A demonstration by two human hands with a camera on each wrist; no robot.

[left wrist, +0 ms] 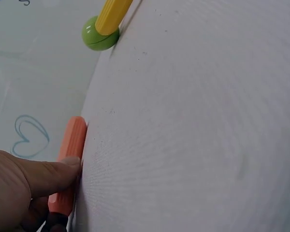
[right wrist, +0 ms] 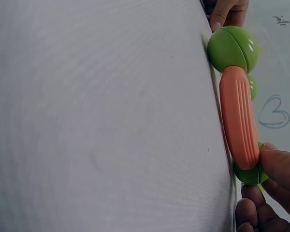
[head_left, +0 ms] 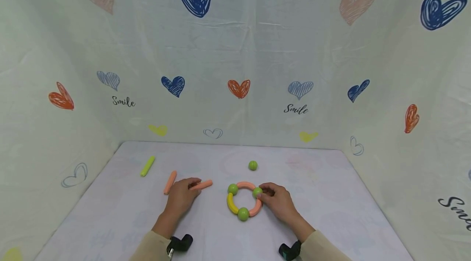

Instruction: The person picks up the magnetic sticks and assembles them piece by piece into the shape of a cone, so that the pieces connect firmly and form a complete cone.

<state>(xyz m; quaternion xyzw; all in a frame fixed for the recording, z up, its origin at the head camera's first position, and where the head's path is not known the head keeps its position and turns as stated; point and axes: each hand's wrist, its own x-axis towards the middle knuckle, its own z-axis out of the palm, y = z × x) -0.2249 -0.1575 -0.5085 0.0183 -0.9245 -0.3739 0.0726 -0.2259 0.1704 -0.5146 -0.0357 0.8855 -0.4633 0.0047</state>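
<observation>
My left hand point(head_left: 180, 196) pinches a straight orange rod point(head_left: 204, 184) low over the table; in the left wrist view the thumb lies on the ribbed orange rod point(left wrist: 72, 140). A ring of curved pieces and green balls lies right of it: a yellow curved piece point(head_left: 231, 203), an orange curved piece point(head_left: 245, 185) at the top and another orange curved piece point(head_left: 256, 208) at lower right. With thumb and fingers, my right hand point(head_left: 281, 201) grips the ring's right green ball point(head_left: 257, 192). The right wrist view shows the fingers around that green ball point(right wrist: 249, 175), partly hidden.
A second straight orange rod point(head_left: 170, 182) lies just left of the left hand. Farther back left is a yellow-green rod point(head_left: 148, 166). One loose green ball point(head_left: 252, 165) sits behind the ring. The white table point(head_left: 228, 240) meets a heart-printed curtain point(head_left: 243, 56).
</observation>
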